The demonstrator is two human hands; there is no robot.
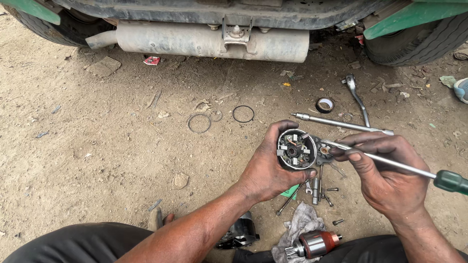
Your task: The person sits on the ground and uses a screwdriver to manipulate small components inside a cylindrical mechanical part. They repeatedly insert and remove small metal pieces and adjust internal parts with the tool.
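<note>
The round brush-holder assembly [295,149] is a grimy metal disc with a dark centre hole, ringed by small pale brush blocks and copper-coloured bits, and it sits upright in the air above the dirt ground [97,146], facing the camera. The left hand [265,168] curls around its left and lower edge, fingers wrapped behind and thumb under the rim, closed firmly on it. The right hand [385,170] is closed around a screwdriver [390,163] with a slim steel shaft and green handle; the forefinger lies along the shaft, and the tip seems to meet the assembly's right edge, though the finger partly hides that spot. Both forearms reach in from below, oil-stained. On the ground just below the hands lie loose bolts [331,195], a grey rag [302,226] and a copper-and-steel armature [314,243]. Farther off lie a long steel bar [341,124], a ratchet handle [356,95], a roll of black tape [325,104] and two thin rubber rings [243,114], near a dull cylindrical muffler [209,41].
</note>
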